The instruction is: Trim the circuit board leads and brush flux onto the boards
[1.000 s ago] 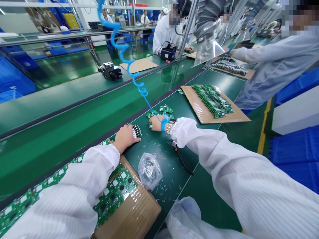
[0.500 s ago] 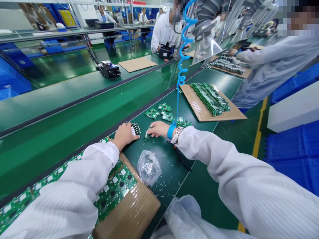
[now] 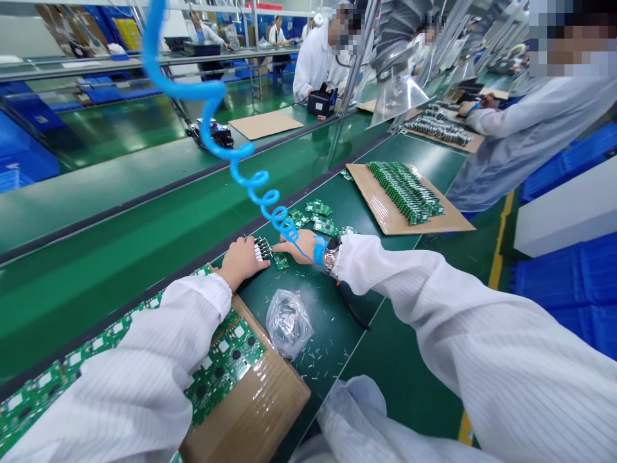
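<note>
In my left hand (image 3: 242, 260), closed near the belt-side edge of the bench, is a small stack of circuit boards (image 3: 263, 249) with white parts along their edges. My right hand (image 3: 299, 247) is beside the stack, one finger reaching to its exposed ends. Just below those fingers a single green circuit board (image 3: 281, 260) shows its face; the fingers seem closed on its upper edge, partly hidden. Several loose circuit boards (image 3: 324, 224) lie beyond my right hand. A blue wrist strap (image 3: 319, 251) with a coiled cord (image 3: 241, 154) is on my right wrist.
A clear plastic bag (image 3: 289, 323) sits among scattered white clippings (image 3: 321, 363). Black-handled pliers (image 3: 354, 308) lie by my right forearm. Cardboard (image 3: 270, 399) with green panels is under my left arm; more cardboard (image 3: 385, 222) bears rows of boards. A co-worker (image 3: 525, 122) stands at right.
My right hand has moved left to the stack, and the single board has turned to show its face. The coiled cord has swung left. My left hand has stayed put.
</note>
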Demonstrator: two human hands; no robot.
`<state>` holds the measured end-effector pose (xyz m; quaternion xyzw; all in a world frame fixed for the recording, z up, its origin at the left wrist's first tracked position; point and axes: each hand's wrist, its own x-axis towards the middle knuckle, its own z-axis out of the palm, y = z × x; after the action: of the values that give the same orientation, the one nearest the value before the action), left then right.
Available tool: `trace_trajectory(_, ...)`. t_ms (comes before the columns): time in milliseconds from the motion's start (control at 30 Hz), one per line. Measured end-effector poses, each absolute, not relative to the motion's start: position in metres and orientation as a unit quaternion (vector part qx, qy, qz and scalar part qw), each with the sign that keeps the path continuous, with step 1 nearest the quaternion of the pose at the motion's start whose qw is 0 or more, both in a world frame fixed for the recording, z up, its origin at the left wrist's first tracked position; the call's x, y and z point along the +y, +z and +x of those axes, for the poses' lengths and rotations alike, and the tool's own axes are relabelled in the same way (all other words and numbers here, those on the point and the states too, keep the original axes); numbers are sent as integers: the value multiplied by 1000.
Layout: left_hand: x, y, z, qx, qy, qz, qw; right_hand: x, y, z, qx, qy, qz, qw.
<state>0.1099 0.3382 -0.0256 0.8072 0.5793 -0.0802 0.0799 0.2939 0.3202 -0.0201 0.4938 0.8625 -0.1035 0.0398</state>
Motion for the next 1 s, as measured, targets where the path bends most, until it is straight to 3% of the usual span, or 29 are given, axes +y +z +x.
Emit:
trace_trajectory(200, 338, -25, 111, 596, -80, 794, 86, 334, -18, 292, 905, -46, 407, 113)
trace_trajectory(400, 337, -26, 111, 617, -72, 778, 92, 339, -15, 297, 905, -61, 400, 130)
trace_trajectory(1000, 340, -19, 95, 511, -90, 839, 162, 314, -38, 263, 845, -135, 515, -55)
